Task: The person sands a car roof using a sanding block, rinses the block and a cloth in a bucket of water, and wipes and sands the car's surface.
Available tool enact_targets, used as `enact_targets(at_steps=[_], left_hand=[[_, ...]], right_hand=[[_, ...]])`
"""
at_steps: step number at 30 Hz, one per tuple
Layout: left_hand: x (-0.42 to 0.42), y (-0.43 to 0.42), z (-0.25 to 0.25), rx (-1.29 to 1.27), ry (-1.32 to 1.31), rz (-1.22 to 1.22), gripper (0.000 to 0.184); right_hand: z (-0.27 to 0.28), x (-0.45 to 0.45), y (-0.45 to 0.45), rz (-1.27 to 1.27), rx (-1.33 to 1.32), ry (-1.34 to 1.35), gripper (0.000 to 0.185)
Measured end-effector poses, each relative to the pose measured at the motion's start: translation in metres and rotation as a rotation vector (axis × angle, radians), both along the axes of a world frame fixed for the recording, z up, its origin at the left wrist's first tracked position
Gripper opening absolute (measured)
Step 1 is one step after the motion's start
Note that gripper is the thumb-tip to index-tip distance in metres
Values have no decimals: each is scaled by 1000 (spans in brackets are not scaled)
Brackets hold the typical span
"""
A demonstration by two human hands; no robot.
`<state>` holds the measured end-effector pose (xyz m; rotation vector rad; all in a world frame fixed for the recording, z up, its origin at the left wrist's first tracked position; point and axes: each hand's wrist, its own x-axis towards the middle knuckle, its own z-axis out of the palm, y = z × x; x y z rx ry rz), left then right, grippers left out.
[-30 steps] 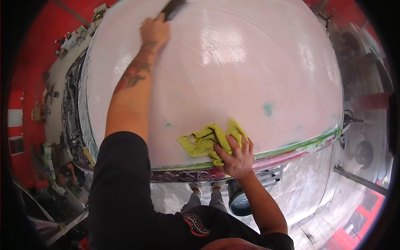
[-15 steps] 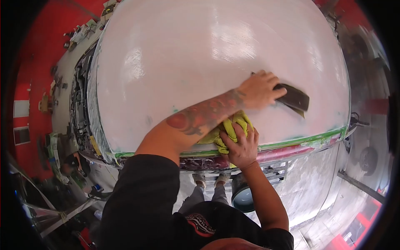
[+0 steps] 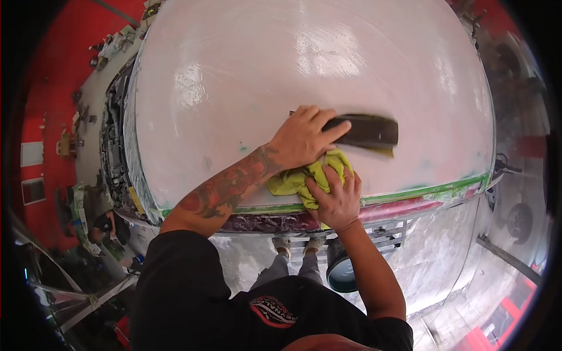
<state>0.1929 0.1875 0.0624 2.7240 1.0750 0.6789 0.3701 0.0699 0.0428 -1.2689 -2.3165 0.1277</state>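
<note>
My left hand (image 3: 305, 137), at the end of a tattooed forearm, grips a long black sanding block (image 3: 370, 130). The block lies on a broad, whitish-pink car panel (image 3: 234, 76) with wet, shiny patches. A strip of sheet, probably sandpaper, sticks out under the block's right end. Closer to my body, my right hand (image 3: 338, 202) is closed on a crumpled yellow-green cloth (image 3: 293, 182) and rests by the panel's near edge. Part of the cloth is hidden beneath my fingers.
Green tape or paint (image 3: 421, 193) runs along the panel's near edge. A dark bucket (image 3: 342, 274) stands on the floor beside my feet. Exposed car parts (image 3: 114, 146) lie left of the panel. Another person (image 3: 108, 228) is low down at the left.
My left hand and the sanding block have moved left across the panel, and the block now lies more level. My right hand stays on the cloth in nearly the same place.
</note>
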Motion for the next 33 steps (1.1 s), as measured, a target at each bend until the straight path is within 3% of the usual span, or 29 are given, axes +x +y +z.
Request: enact_targets(at_steps=[3, 6, 10, 14, 17, 19, 22, 23, 24, 26, 29, 32, 33], left_hand=[[-59, 35, 9, 92, 75, -41, 49], [-160, 130, 2, 104, 43, 396, 47], [-143, 128, -9, 91, 17, 832, 46], [-89, -27, -5, -14, 48, 206, 56], [-127, -15, 7, -24, 153, -5, 54], [-164, 50, 4, 82, 109, 144, 51], [-237, 169, -20, 166, 54, 701, 46], [-238, 179, -18, 144, 79, 898, 47], [-235, 170, -28, 136, 77, 907, 47], [-192, 110, -19, 87, 0, 760, 51], [-145, -44, -3, -31, 96, 300, 52], [-181, -40, 6, -85, 157, 112, 55], [-198, -10, 3, -6, 122, 160, 53]], right_hand=[[4, 1, -1, 0, -34, -22, 58], [3, -1, 3, -9, -2, -10, 57], [2, -1, 0, -12, 5, -5, 56], [3, -1, 0, -7, 16, -25, 51], [4, -1, 1, 8, 5, -24, 51], [2, -3, 1, -21, 19, -5, 50], [4, -4, 1, -20, 23, -8, 49], [4, -5, 1, -22, 21, -9, 49], [5, -3, 3, -20, 14, -23, 49], [6, -2, 2, -13, -3, -23, 49], [4, -2, 1, -19, 4, -18, 49], [7, -4, 2, -12, -10, -32, 47], [6, -4, 2, -18, -3, -33, 47]])
